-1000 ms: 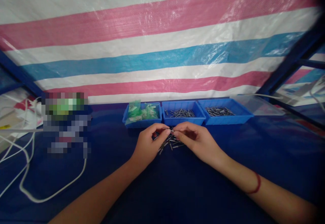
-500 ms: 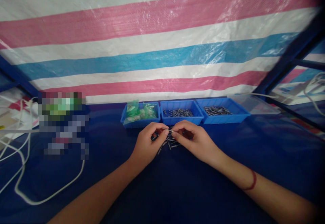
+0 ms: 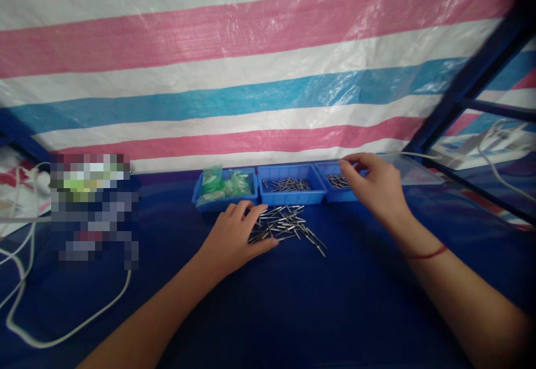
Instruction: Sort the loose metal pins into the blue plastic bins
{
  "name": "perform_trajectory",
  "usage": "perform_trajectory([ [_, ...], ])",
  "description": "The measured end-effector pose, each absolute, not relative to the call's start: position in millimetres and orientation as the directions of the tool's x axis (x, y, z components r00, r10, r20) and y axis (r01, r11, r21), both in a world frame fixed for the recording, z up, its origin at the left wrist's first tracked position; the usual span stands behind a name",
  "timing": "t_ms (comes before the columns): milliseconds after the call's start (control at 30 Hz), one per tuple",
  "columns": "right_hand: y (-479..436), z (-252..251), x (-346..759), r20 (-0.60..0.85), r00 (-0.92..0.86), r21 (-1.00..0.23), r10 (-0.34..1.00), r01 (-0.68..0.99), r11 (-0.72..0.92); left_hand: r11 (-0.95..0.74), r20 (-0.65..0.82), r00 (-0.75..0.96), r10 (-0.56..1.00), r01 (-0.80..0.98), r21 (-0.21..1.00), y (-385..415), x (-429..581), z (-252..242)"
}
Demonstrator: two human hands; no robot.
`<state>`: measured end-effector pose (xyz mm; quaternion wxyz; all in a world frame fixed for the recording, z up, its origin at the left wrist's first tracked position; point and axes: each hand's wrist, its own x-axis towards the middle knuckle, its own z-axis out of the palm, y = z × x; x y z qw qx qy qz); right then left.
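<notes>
Head view: left hand (image 3: 230, 236) spread beside metal pins (image 3: 288, 223); right hand (image 3: 377, 186) partly hides rightmost bin (image 3: 336, 195), grip unclear.

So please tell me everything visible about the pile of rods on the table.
The pile of rods is low and tangled. The rods look metallic, thin and straight, silvery and dark, crossing at many angles. It lies on the blue table, in front of the middle bin, with several rods sticking out towards the picture's lower right. The open left hand hides part of its left edge; any contact is unclear.
</notes>
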<state>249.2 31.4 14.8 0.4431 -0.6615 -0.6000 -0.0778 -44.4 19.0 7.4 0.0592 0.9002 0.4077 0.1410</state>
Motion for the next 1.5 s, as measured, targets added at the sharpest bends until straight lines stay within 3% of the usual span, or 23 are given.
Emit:
perform_trajectory([
  [133,32,18,257,0.678,0.125,-0.282,0.724,0.954,0.099,-0.616,0.148,0.599,0.787,0.773,0.152,18,-53,13],
  [200,23,24,247,0.564,-0.007,-0.302,0.826,0.929,0.214,-0.596,0.104,0.587,0.803,0.789,0.151,16,-55,18],
  [267,10,26,235,0.336,-0.210,-0.370,0.918,0.867,0.334,-0.574,0.045,0.575,0.817,0.804,0.154,15,-57,23],
  [333,-1,22,226,0.169,-0.329,-0.415,0.929,0.831,0.370,-0.559,-0.018,0.567,0.823,0.816,0.147,14,-58,25],
  [567,1,6,213,-0.001,-0.419,-0.377,0.908,0.841,0.388,-0.606,-0.011,0.620,0.784,0.770,0.199,20,-53,16],
  [1000,2,7,189,0.170,-0.381,-0.251,0.909,0.875,0.414,-0.665,0.207,0.636,0.743,0.668,0.334,24,-36,-5],
  [1167,4,13,191,0.312,-0.322,-0.342,0.894,0.840,0.422,-0.662,0.241,0.621,0.746,0.650,0.374,28,-39,-8],
  [1333,3,13,185,0.436,-0.260,-0.557,0.862,0.674,0.485,-0.669,0.299,0.600,0.742,0.631,0.393,26,-37,-11],
  [1400,2,12,179,0.425,-0.224,-0.669,0.877,0.575,0.471,-0.650,0.323,0.568,0.757,0.611,0.451,23,-35,-11],
  [1500,0,8,170,0.369,-0.161,-0.828,0.915,0.391,0.402,-0.548,0.305,0.477,0.824,0.537,0.641,17,-31,-9],
])
